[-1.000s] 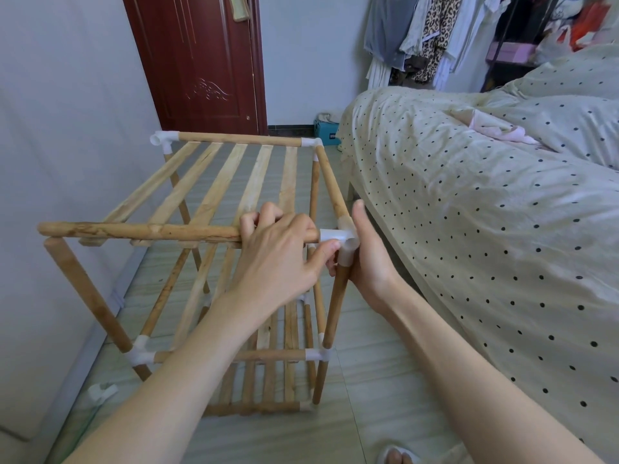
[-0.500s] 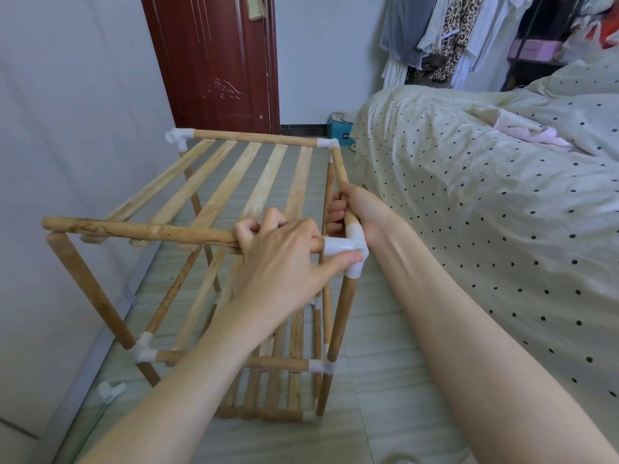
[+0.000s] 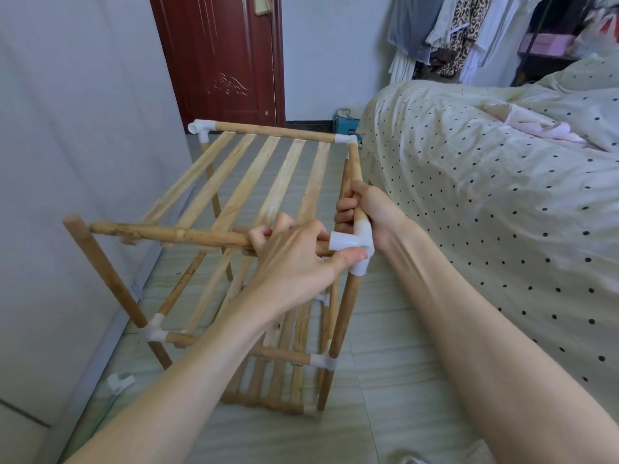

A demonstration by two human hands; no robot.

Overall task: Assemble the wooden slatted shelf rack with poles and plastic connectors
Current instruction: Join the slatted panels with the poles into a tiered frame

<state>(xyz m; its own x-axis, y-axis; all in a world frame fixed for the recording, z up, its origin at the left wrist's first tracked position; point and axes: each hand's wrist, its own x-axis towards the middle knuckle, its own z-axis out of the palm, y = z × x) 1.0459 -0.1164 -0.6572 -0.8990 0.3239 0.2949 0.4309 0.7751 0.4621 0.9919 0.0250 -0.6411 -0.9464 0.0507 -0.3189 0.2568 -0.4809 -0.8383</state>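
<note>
We're at the near right top corner of the rack [image 3: 268,209], which stands on the floor [image 3: 385,329] between the wall and the bed. Our left hand [image 3: 294,259] is curled around the front pole [image 3: 174,234], thumb pressed under the white corner connector [image 3: 355,242]. Our right hand [image 3: 365,209] wraps the side pole [image 3: 355,182] just above that same connector, fingers closed around it.

The job here looks like seating the front pole into the connector's open socket. Best to keep the pole lined up straight with the socket and push along its length, while the right hand braces the corner so it doesn't twist off the upright below.

Watch the far end: the front pole's left tip sits against the bare top of the left upright [image 3: 100,272], with no connector there yet. A spare connector [image 3: 120,383] lies on the floor by the wall, likely meant for that corner.

Around us, the wall [image 3: 67,162] crowds the left side, the bed [image 3: 485,195] hems in the right, and a dark red door [image 3: 221,58] stands beyond. Elbow room is tight for sliding poles sideways.
</note>
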